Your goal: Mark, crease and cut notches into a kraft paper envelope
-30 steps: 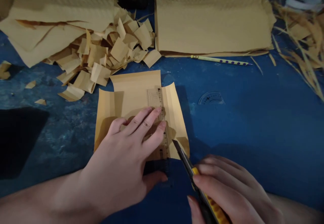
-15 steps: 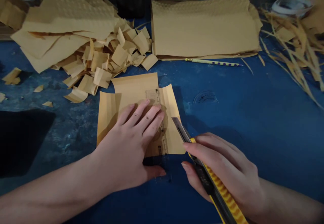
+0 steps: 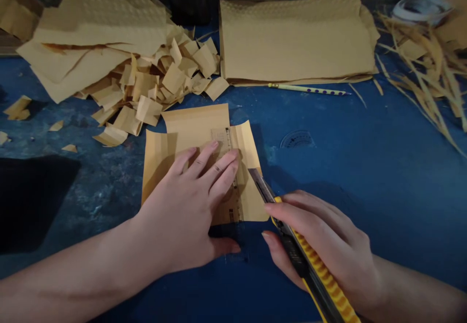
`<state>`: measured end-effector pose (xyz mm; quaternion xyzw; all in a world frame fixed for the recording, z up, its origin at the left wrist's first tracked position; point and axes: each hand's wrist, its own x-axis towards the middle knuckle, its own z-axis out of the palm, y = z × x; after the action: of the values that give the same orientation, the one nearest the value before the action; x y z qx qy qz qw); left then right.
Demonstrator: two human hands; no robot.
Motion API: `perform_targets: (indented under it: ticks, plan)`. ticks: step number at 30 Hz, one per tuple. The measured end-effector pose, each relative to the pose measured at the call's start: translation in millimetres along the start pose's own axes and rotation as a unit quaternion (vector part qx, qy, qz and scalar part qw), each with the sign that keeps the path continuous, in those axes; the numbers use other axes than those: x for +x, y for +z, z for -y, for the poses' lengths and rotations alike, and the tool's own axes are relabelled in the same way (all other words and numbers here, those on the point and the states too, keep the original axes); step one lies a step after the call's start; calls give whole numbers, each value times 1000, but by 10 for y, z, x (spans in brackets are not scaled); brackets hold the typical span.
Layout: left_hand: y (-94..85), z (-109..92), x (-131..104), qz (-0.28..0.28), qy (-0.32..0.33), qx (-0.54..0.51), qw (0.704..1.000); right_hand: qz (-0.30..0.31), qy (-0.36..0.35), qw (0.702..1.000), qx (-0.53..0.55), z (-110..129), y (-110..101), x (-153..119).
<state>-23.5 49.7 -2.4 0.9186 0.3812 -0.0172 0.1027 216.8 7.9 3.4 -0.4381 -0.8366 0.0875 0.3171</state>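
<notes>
A tan paper piece point(image 3: 197, 121) with cut-out corners and side flaps lies in the middle of the blue table. My left hand point(image 3: 189, 201) rests flat on it, fingers spread, pressing a clear ruler point(image 3: 229, 135) that runs up and down near the right flap. The ruler's lower end extends past the paper's near edge. My right hand point(image 3: 321, 245) is closed around a yellow and black box cutter point(image 3: 297, 255). Its blade is out and points up-left over the right flap; whether it touches the paper I cannot tell.
Small paper squares point(image 3: 146, 84) and torn sheets point(image 3: 98, 21) are heaped at the back left. A paper stack point(image 3: 299, 41) stands behind a pencil point(image 3: 310, 89). A clear protractor point(image 3: 297, 139) lies right of the paper. Paper strips point(image 3: 434, 70) and a tape roll point(image 3: 421, 9) are far right.
Almost nothing differs. My left hand's fingers have shifted very slightly to the right over the ruler; my right hand holds the cutter in nearly the same position.
</notes>
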Motion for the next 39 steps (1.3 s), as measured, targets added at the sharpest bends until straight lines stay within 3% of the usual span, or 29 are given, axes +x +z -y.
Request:
perform_targets:
  ticks: [39]
  plan:
    - [-50,-17,55,62,-23,-34,997,15,-20,1000,-2,20,-26,11]
